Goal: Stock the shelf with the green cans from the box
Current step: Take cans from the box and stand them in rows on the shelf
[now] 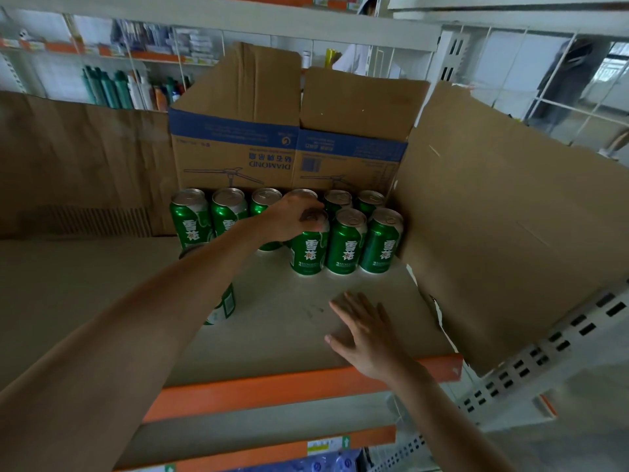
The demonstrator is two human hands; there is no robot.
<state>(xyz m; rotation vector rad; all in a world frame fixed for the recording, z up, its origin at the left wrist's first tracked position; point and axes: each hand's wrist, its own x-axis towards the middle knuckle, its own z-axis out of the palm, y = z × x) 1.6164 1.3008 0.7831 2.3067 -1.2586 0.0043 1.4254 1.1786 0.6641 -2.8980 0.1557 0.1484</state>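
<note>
- Left hand [294, 216] grips the top of a green can [309, 250] from above; the can stands upright on the shelf [102, 284], front row, beside two others.
- Right hand [366, 330] released, fingers straight, palm down on the shelf.
- Back row of cans [228, 207] stands against the cardboard box [238, 141].

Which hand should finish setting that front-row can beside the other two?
Probably the left hand: it grips the top of the can, next to the front row. The right hand lies open, apart, near the shelf edge.
</note>
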